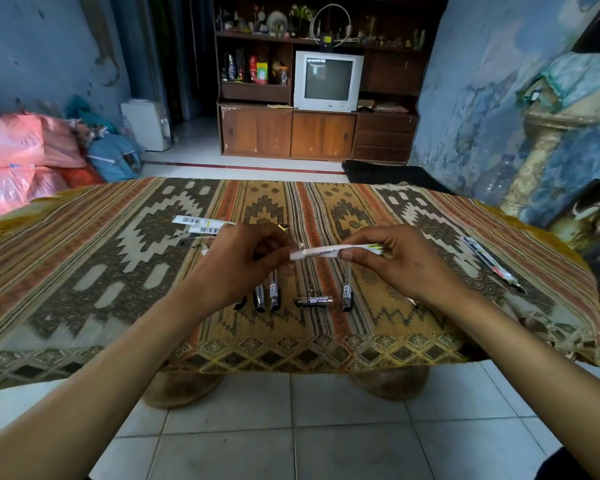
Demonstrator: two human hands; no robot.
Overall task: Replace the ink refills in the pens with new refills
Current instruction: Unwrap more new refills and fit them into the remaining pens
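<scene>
My right hand (392,256) pinches a white refill packet (321,252) held level above the table. My left hand (243,261) grips the packet's left end between thumb and fingers. Below the hands, several clear pens with black caps (274,296) lie side by side on the patterned cloth. A short pen part (312,301) lies crosswise, and one more pen (347,296) stands lengthwise to its right. Opened white packets with barcodes (201,225) lie behind my left hand. Another sealed refill packet (492,263) lies at the right of the table.
The low table is covered by a striped woven cloth (118,271) and stands on round wooden feet over white tiles. Pink and blue sacks (32,157) sit at the left. A wooden cabinet with a television (328,81) stands at the back.
</scene>
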